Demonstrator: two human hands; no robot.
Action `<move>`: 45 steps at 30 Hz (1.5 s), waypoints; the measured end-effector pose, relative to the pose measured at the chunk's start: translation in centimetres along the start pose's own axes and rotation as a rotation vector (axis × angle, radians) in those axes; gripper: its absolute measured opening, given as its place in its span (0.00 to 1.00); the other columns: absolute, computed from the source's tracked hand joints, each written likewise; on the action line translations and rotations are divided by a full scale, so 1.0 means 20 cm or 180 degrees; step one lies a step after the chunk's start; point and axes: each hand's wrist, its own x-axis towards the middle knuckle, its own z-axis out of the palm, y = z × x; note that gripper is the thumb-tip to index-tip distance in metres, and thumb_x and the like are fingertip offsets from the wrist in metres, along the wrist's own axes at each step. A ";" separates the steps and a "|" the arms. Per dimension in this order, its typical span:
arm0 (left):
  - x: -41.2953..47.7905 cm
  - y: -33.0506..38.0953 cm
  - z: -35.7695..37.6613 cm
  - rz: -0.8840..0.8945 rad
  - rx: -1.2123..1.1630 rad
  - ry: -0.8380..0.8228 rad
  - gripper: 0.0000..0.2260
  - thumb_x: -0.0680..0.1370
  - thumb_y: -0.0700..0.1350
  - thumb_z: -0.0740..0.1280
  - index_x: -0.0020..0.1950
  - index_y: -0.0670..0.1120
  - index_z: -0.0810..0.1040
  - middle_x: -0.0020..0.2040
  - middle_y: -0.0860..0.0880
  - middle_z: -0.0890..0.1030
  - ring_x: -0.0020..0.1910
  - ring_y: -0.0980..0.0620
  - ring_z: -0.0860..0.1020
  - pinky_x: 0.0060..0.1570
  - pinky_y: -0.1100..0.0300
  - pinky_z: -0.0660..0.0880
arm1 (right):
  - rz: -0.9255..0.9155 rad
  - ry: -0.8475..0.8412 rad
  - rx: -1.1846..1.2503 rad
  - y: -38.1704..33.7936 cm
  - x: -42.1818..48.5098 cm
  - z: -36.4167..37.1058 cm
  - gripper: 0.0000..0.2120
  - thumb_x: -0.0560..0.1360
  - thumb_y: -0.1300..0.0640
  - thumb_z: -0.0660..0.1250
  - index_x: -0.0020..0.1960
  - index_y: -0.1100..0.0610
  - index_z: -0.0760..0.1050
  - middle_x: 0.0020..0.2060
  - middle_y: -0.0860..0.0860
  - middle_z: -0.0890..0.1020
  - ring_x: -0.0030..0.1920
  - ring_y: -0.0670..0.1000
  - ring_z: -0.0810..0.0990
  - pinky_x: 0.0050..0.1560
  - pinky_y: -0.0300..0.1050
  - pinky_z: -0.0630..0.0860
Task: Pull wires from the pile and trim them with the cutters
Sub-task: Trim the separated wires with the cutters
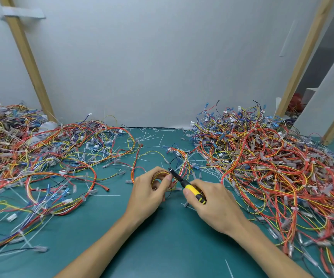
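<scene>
My left hand point(150, 189) pinches a small bundle of yellow, red and black wires point(179, 163) at mid-table. My right hand point(212, 203) grips yellow-handled cutters point(184, 183), whose black jaws point up-left and touch the bundle just beside my left fingertips. A big tangled wire pile point(272, 163) of red, yellow and blue leads lies to the right. Another spread of wires point(41, 161) covers the left side.
The green mat point(162, 237) carries scattered white cable-tie offcuts point(152, 137). A grey wall rises behind, with slanted wooden posts point(27, 57) at left and right. White panels stand at the far right.
</scene>
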 end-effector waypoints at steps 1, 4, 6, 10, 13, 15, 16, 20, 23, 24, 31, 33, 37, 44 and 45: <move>0.00 0.00 0.00 0.0008 -0.0036 -0.0008 0.05 0.80 0.44 0.67 0.44 0.48 0.79 0.35 0.55 0.84 0.23 0.54 0.76 0.31 0.61 0.74 | -0.0045 0.0034 -0.0088 0.01 0.00 0.00 0.20 0.74 0.31 0.51 0.46 0.45 0.72 0.33 0.40 0.77 0.37 0.45 0.75 0.35 0.41 0.69; 0.00 -0.01 0.00 0.0028 -0.0126 -0.0054 0.06 0.80 0.42 0.66 0.44 0.49 0.79 0.36 0.54 0.84 0.23 0.54 0.74 0.29 0.62 0.72 | -0.0118 0.0038 -0.0232 0.02 0.01 0.00 0.20 0.74 0.31 0.50 0.50 0.44 0.71 0.37 0.42 0.77 0.39 0.46 0.74 0.39 0.46 0.72; 0.00 -0.01 0.01 0.0012 -0.0171 -0.0072 0.05 0.80 0.42 0.66 0.44 0.49 0.79 0.36 0.54 0.84 0.22 0.53 0.74 0.29 0.62 0.72 | -0.0121 0.0009 -0.0224 0.03 0.01 0.00 0.21 0.74 0.31 0.50 0.50 0.45 0.71 0.36 0.42 0.76 0.38 0.46 0.75 0.38 0.47 0.73; 0.00 -0.02 0.01 -0.0013 -0.0237 -0.0105 0.05 0.80 0.43 0.67 0.45 0.47 0.79 0.37 0.53 0.84 0.22 0.53 0.73 0.28 0.63 0.72 | -0.0100 -0.0099 -0.0164 0.03 0.01 -0.01 0.23 0.74 0.31 0.50 0.47 0.48 0.72 0.32 0.45 0.76 0.35 0.46 0.75 0.36 0.48 0.73; 0.00 -0.02 0.01 -0.0042 -0.0318 -0.0141 0.04 0.80 0.42 0.67 0.45 0.46 0.79 0.37 0.53 0.85 0.22 0.53 0.73 0.28 0.62 0.73 | -0.0114 -0.0199 -0.0172 0.03 0.02 -0.02 0.24 0.74 0.32 0.48 0.46 0.49 0.72 0.32 0.47 0.76 0.33 0.47 0.74 0.35 0.51 0.72; 0.00 -0.02 0.01 -0.0032 -0.0312 -0.0136 0.04 0.80 0.42 0.67 0.45 0.47 0.79 0.38 0.53 0.85 0.21 0.54 0.73 0.28 0.61 0.73 | -0.0108 -0.0222 -0.0166 0.03 0.02 -0.02 0.24 0.74 0.32 0.48 0.46 0.49 0.72 0.32 0.48 0.77 0.33 0.47 0.74 0.35 0.51 0.72; -0.01 -0.02 0.01 -0.0028 -0.0305 -0.0130 0.04 0.80 0.42 0.67 0.45 0.47 0.79 0.38 0.53 0.85 0.21 0.54 0.73 0.28 0.62 0.73 | -0.0110 -0.0231 -0.0164 0.03 0.02 -0.02 0.24 0.74 0.32 0.48 0.46 0.49 0.72 0.32 0.48 0.77 0.33 0.47 0.75 0.35 0.51 0.72; -0.01 -0.02 0.01 -0.0025 -0.0281 -0.0115 0.04 0.80 0.43 0.67 0.45 0.47 0.79 0.37 0.54 0.85 0.21 0.54 0.74 0.28 0.63 0.73 | -0.0122 -0.0230 -0.0206 0.02 0.02 -0.02 0.19 0.77 0.35 0.52 0.45 0.49 0.72 0.32 0.48 0.77 0.32 0.47 0.74 0.35 0.51 0.72; -0.01 -0.02 0.01 -0.0022 -0.0249 -0.0115 0.04 0.80 0.43 0.67 0.45 0.48 0.79 0.37 0.54 0.85 0.21 0.54 0.74 0.28 0.64 0.72 | -0.0094 -0.0242 -0.0200 0.02 0.02 -0.02 0.18 0.77 0.36 0.53 0.45 0.49 0.72 0.32 0.48 0.77 0.32 0.47 0.75 0.36 0.51 0.73; -0.01 -0.02 0.01 -0.0019 -0.0244 -0.0114 0.04 0.79 0.43 0.67 0.45 0.48 0.79 0.37 0.54 0.85 0.21 0.53 0.74 0.28 0.64 0.72 | -0.0094 -0.0244 -0.0187 0.02 0.02 -0.02 0.18 0.77 0.36 0.53 0.45 0.49 0.72 0.32 0.47 0.77 0.32 0.47 0.74 0.35 0.50 0.73; 0.00 -0.02 0.01 -0.0034 -0.0257 -0.0141 0.04 0.80 0.43 0.67 0.45 0.49 0.79 0.37 0.54 0.85 0.21 0.54 0.74 0.27 0.63 0.72 | -0.0115 -0.0244 -0.0158 0.02 0.02 -0.02 0.18 0.78 0.37 0.54 0.45 0.49 0.72 0.32 0.48 0.77 0.32 0.48 0.74 0.35 0.50 0.72; 0.00 -0.03 0.01 -0.0056 -0.0274 -0.0150 0.05 0.80 0.43 0.67 0.45 0.49 0.79 0.38 0.54 0.85 0.21 0.54 0.74 0.27 0.63 0.72 | -0.0119 -0.0236 -0.0180 0.03 0.02 -0.02 0.17 0.78 0.37 0.54 0.45 0.49 0.72 0.32 0.49 0.77 0.32 0.48 0.75 0.35 0.51 0.72; 0.00 -0.03 0.01 -0.0043 -0.0279 -0.0157 0.05 0.79 0.43 0.67 0.44 0.49 0.79 0.37 0.54 0.85 0.22 0.54 0.74 0.27 0.63 0.72 | -0.0144 -0.0225 -0.0179 0.03 0.02 -0.02 0.17 0.78 0.38 0.55 0.45 0.49 0.72 0.32 0.49 0.77 0.32 0.48 0.75 0.35 0.51 0.72; 0.00 -0.01 0.00 -0.0011 -0.0184 -0.0089 0.06 0.79 0.43 0.67 0.44 0.51 0.79 0.37 0.55 0.84 0.22 0.55 0.74 0.27 0.62 0.72 | -0.0197 -0.0165 -0.0187 0.04 0.01 -0.01 0.21 0.76 0.34 0.50 0.44 0.48 0.72 0.30 0.48 0.76 0.32 0.48 0.75 0.33 0.49 0.71; 0.00 0.00 0.00 0.0013 -0.0101 -0.0035 0.05 0.79 0.43 0.67 0.44 0.51 0.79 0.37 0.55 0.84 0.23 0.55 0.75 0.28 0.61 0.73 | -0.0175 -0.0097 -0.0180 0.04 0.01 -0.01 0.22 0.75 0.33 0.50 0.44 0.48 0.72 0.30 0.47 0.76 0.31 0.48 0.74 0.33 0.49 0.70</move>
